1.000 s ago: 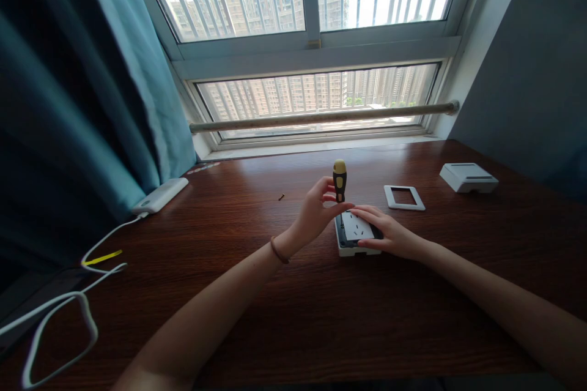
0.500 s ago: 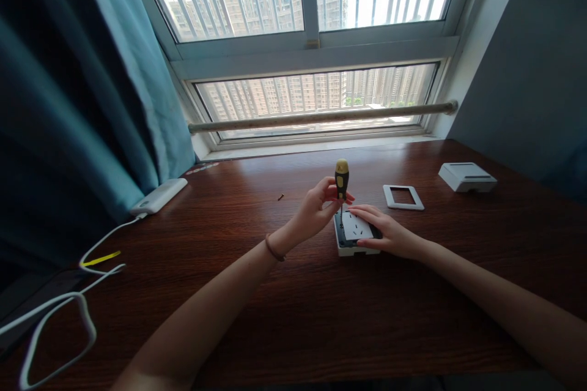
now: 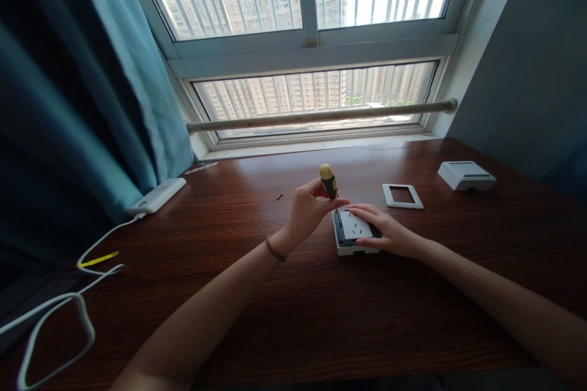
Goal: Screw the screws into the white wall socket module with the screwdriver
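Observation:
My left hand (image 3: 312, 208) is closed around the yellow and black handle of a screwdriver (image 3: 328, 180). The screwdriver leans to the left, its shaft pointing down at the left side of a wall socket (image 3: 356, 227). Whether the tip touches a screw there, I cannot make out. The socket has a white face with slots, a dark frame around it and a white box below. Its right side is gripped by my right hand (image 3: 385, 230), fingers over the top edge and thumb along the near edge. A small screw (image 3: 279, 196) lies on the table left of my left hand.
A white cover frame (image 3: 402, 204) lies behind the socket to the right. Farther right stands another white box (image 3: 466, 177). At the left are a white power strip or adapter (image 3: 158, 196), its white cable (image 3: 87, 311) and a yellow strip (image 3: 99, 259). The wooden table (image 3: 257, 317) meets the window.
The screwdriver's handle has tipped left and slightly down, and my left hand has shifted left with it. My right hand stays on the socket.

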The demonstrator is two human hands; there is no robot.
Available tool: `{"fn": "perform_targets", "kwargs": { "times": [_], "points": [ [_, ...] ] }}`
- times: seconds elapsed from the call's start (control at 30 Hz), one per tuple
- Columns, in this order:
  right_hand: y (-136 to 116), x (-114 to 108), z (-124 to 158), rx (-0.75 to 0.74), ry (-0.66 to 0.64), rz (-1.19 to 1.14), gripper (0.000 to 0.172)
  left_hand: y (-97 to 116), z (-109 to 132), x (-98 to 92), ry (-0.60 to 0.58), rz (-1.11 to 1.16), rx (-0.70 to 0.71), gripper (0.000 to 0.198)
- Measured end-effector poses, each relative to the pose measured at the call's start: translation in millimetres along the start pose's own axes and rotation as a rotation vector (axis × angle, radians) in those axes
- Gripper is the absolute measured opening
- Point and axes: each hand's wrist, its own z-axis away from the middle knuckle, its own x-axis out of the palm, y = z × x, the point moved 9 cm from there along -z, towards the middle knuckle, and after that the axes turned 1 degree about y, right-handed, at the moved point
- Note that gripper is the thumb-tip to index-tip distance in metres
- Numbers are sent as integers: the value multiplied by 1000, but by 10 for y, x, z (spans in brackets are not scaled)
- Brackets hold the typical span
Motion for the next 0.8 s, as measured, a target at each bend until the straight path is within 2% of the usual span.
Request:
{"fn": "perform_targets", "kwargs": {
  "times": [0.47,0.57,0.67,0.8],
  "points": [
    [4,10,-7,3,-6,9,68,32,-3,210,-234,363,-99,28],
    [9,14,-9,6,-12,11,68,71,13,251,-263,357,-73,25],
    [5,15,-10,5,-16,21,68,96,26,239,-218,268,-31,20],
    [-8,5,-7,2,-12,22,67,57,11,77,-23,62,-1,25]
  ]
}}
